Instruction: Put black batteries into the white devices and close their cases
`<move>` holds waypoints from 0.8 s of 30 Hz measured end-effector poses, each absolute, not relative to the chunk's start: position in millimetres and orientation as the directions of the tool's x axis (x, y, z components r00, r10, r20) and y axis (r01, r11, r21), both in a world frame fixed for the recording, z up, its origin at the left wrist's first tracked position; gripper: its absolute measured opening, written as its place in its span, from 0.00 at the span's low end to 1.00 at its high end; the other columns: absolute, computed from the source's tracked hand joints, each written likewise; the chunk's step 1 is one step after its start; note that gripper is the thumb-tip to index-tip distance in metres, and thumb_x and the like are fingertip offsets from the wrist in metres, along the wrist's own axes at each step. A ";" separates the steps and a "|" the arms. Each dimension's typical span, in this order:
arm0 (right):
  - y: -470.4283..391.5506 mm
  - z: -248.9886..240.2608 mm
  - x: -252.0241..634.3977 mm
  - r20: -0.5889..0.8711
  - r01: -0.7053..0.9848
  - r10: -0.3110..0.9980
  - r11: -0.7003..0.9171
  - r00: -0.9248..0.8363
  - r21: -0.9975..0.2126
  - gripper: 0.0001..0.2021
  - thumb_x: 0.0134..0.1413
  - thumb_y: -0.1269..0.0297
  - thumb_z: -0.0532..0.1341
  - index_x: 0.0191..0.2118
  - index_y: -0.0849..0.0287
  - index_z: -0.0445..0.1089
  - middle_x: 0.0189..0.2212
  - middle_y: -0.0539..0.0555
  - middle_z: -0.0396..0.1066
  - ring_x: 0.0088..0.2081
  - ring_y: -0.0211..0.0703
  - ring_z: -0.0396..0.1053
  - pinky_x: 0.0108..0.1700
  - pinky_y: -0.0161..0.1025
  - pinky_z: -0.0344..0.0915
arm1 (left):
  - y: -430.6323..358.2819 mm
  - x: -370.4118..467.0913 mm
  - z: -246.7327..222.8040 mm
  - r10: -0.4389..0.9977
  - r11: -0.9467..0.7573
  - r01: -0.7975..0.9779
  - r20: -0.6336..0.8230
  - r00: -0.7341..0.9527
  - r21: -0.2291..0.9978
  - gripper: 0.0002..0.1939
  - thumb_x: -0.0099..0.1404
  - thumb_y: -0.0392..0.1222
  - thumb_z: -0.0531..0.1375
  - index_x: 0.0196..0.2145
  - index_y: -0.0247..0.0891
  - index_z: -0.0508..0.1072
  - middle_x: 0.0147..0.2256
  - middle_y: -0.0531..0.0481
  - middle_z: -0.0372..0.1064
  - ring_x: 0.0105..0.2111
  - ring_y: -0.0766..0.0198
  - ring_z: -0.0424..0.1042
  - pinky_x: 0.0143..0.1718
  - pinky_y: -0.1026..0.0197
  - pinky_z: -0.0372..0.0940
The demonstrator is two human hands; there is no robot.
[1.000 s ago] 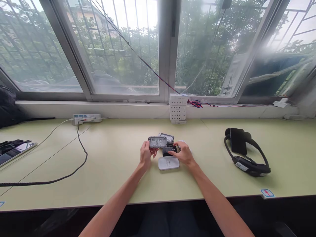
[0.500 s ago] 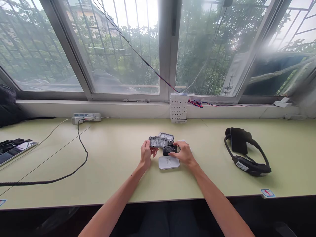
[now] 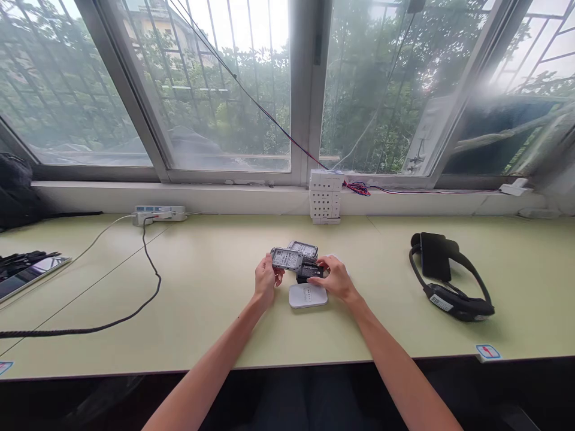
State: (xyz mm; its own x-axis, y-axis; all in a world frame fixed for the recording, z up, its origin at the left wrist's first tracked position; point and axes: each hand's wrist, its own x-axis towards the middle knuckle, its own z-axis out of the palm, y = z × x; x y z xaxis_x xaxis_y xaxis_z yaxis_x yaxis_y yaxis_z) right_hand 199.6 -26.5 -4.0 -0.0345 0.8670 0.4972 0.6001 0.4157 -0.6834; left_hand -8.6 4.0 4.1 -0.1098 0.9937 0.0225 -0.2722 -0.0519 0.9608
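My left hand point(image 3: 266, 280) is closed on the left end of a small grey electronic device point(image 3: 286, 258), whose open back shows a printed label. My right hand point(image 3: 336, 279) pinches the right end of a black battery point(image 3: 311, 271) marked 3000mAh. The device's right edge lies close to the battery; whether they touch I cannot tell. Another open-backed device point(image 3: 305, 248) lies just behind, partly covered. A white rounded cover point(image 3: 308, 296) lies flat in front of the battery. Something white point(image 3: 332, 256) shows behind my right hand, mostly hidden.
A black headset point(image 3: 462, 302) with a phone point(image 3: 434, 256) against it sits at the right. White stacked boxes point(image 3: 325, 200) stand by the windowsill. A power strip point(image 3: 175, 212) with a black cable point(image 3: 156, 281) and a tablet point(image 3: 31, 281) are on the left.
The device in my left hand has shifted slightly left, and more of the battery's printing shows. My right hand has hardly moved.
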 end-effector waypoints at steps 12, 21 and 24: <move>-23.9 -2.6 200.7 0.471 0.528 0.881 0.380 0.043 -0.759 0.22 0.35 0.58 0.74 0.39 0.58 0.71 0.33 0.54 0.71 0.34 0.46 0.71 0.37 0.42 0.71 | 1.3 -8.5 6.6 0.998 -0.057 -0.281 0.056 -0.014 0.958 0.21 0.58 0.59 0.62 0.31 0.39 0.60 0.18 0.56 0.65 0.13 0.74 0.56 0.13 0.71 0.48; -22.0 -3.5 201.6 0.315 0.402 0.942 0.245 0.118 -0.882 0.19 0.40 0.58 0.70 0.40 0.59 0.71 0.36 0.57 0.73 0.35 0.44 0.72 0.38 0.41 0.72 | -5.4 -7.4 14.6 0.996 -0.062 -0.240 0.076 0.048 0.969 0.18 0.58 0.54 0.63 0.35 0.39 0.63 0.20 0.56 0.65 0.16 0.72 0.59 0.14 0.71 0.50; -21.7 -3.5 202.2 0.263 0.370 0.955 0.196 0.140 -0.908 0.18 0.41 0.57 0.69 0.39 0.60 0.71 0.36 0.57 0.73 0.34 0.43 0.71 0.38 0.41 0.72 | -6.9 -7.3 16.2 0.995 -0.060 -0.246 0.076 0.058 0.968 0.18 0.58 0.54 0.63 0.35 0.39 0.64 0.21 0.56 0.65 0.17 0.72 0.59 0.15 0.70 0.51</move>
